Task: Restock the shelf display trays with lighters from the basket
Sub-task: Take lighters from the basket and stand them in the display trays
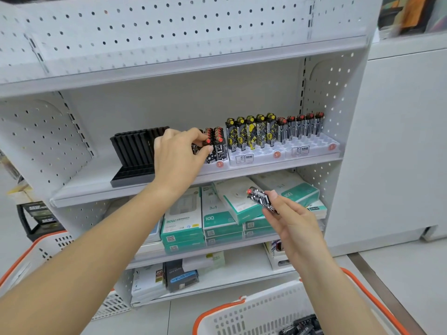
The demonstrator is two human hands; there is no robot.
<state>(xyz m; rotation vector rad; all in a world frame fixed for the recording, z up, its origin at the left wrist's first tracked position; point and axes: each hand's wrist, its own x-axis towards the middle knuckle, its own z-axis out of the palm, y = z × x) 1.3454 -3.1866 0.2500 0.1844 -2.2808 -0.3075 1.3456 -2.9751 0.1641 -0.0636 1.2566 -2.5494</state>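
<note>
Left grip (180,151) pinches a lighter (197,147) into the tray (219,163); right grip (287,213) holds a spare (260,199). Crowded neighbours (217,141) could topple.

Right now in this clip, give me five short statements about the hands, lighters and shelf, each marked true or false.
1. The right hand holds a black-and-white patterned lighter with a red top. True.
2. The left hand is down inside the basket. False: it is up at the shelf, fingers on a lighter at the leftmost white display tray.
3. The yellow-topped lighters stand upright in a row at the back of their tray. True.
4. The black slotted rack left of the trays is packed with lighters. False: its visible slots look empty.
5. The teal and white boxes sit on the shelf above the lighters. False: they are on the shelf below.
</note>
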